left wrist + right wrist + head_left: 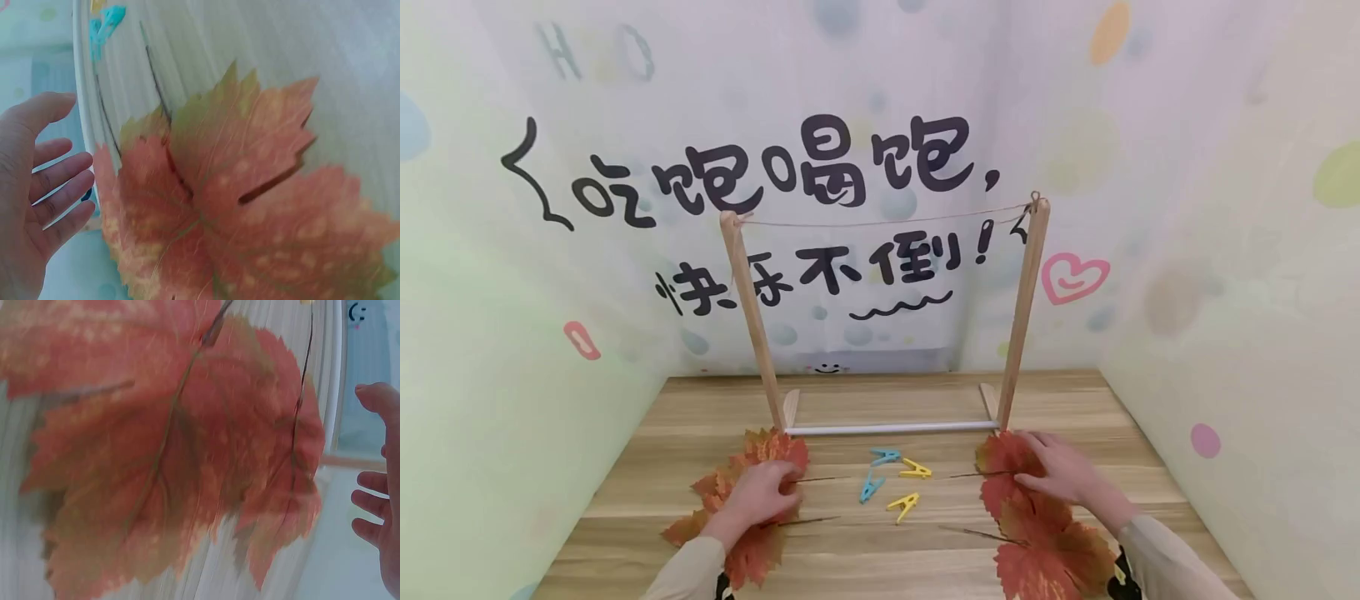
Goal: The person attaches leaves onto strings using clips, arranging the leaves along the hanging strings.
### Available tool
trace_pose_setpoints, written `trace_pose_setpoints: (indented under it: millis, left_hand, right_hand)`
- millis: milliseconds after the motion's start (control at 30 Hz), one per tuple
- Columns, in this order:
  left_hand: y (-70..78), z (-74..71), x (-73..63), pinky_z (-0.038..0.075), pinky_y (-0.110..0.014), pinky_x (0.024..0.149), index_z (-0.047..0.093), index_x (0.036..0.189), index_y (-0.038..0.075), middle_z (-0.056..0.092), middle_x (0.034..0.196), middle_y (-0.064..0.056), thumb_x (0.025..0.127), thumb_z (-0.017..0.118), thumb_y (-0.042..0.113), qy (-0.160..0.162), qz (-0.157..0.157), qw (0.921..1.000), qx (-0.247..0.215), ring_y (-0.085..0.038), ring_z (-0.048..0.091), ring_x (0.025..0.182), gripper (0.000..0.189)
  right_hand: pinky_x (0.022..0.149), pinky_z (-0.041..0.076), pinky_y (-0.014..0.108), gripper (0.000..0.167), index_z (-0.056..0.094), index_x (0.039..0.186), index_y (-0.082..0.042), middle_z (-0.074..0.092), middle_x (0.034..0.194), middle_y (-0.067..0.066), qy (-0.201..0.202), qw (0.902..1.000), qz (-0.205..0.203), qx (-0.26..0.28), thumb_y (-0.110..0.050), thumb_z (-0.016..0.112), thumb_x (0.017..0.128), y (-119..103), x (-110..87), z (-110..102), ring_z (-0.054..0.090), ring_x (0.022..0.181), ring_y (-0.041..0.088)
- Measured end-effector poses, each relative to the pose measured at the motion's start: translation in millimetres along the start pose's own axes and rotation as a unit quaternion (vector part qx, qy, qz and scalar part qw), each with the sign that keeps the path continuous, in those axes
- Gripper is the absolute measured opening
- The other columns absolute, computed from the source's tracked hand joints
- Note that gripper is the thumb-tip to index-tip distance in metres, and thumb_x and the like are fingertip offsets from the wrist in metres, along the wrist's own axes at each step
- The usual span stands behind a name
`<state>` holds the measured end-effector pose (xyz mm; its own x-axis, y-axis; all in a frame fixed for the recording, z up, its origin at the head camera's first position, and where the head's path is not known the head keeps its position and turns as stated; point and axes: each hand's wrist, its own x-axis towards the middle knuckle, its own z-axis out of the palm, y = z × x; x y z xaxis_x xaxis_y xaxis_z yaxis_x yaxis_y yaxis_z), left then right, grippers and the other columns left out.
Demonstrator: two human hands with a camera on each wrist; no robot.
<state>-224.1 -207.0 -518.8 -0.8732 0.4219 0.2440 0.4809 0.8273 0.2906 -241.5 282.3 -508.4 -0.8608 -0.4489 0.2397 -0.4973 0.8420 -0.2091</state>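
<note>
Autumn leaves lie in two groups on the table [865, 562], one about each hand. The left-hand leaves [754, 557] spread beneath the left hand [758, 493], to its left and nearer the sleeve; the right-hand leaves [1037, 529] run from under the right hand [1063, 473] down toward the wrist. Both hands are released: the wrist views show loosely bent, parted fingers with nothing between them. Whether the fingertips brush the leaves I cannot tell. Thin stems point inward from both groups, which seems to leave the stem ends free and turned toward the middle.

Between the hands lie two blue clips [871, 489] and two yellow clips [903, 503], loose and apart from the leaves, probably set there so that either hand can reach them.

Just beyond the hands stands a wooden frame. Its left post [751, 321] and right post [1024, 317] lean outward, with a white rod [891, 428] across the bottom that likely keeps them apart and short wooden feet [988, 402] that appear to steady them. A string [880, 223] is tied between the post tops, presumably to stay fairly taut, and nothing hangs from it.
</note>
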Motion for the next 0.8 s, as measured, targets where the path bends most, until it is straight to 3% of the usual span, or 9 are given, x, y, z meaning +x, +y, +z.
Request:
trace_pose_setpoints:
  millis: [200,367,667,800]
  left_hand:
    - [6.3,9.5,-2.7,0.049,-0.034,0.064,0.067,0.092,0.003,0.065,0.082,-0.003,0.072,0.072,0.020,-0.025,-0.009,0.9988,-0.040,-0.017,0.059,0.074,0.027]
    - [10.0,15.7,-5.6,0.049,-0.035,0.065,0.067,0.092,0.004,0.065,0.083,-0.003,0.073,0.072,0.024,-0.041,-0.022,0.9978,-0.046,-0.018,0.060,0.075,0.028]
    - [12.0,23.6,-7.8,0.049,-0.032,0.067,0.067,0.087,0.004,0.065,0.082,-0.004,0.066,0.071,0.015,-0.038,0.022,0.9981,-0.043,-0.018,0.060,0.075,0.024]
    - [12.8,24.7,-8.4,0.049,-0.032,0.067,0.067,0.085,0.004,0.065,0.081,-0.003,0.064,0.070,0.011,-0.047,0.019,0.9973,-0.053,-0.016,0.060,0.075,0.023]
  right_hand:
    - [0.084,0.044,0.052,0.064,0.047,0.128,-0.002,0.052,0.121,0.019,-0.005,0.9995,-0.008,0.030,-0.032,0.070,0.077,-15.4,5.9,4.8,0.051,0.107,0.037]
    - [0.086,0.044,0.052,0.062,0.046,0.129,-0.005,0.050,0.122,0.020,-0.016,0.9991,-0.008,0.039,-0.033,0.069,0.078,-22.1,10.3,8.3,0.049,0.110,0.038]
    - [0.087,0.043,0.050,0.064,0.047,0.128,-0.002,0.050,0.123,0.022,-0.026,0.9989,-0.013,0.038,-0.035,0.068,0.078,-31.1,17.5,17.4,0.049,0.111,0.037]
    - [0.086,0.044,0.050,0.064,0.048,0.127,-0.001,0.050,0.123,0.022,-0.022,0.9987,-0.015,0.043,-0.033,0.070,0.077,-38.1,19.0,17.8,0.050,0.111,0.036]
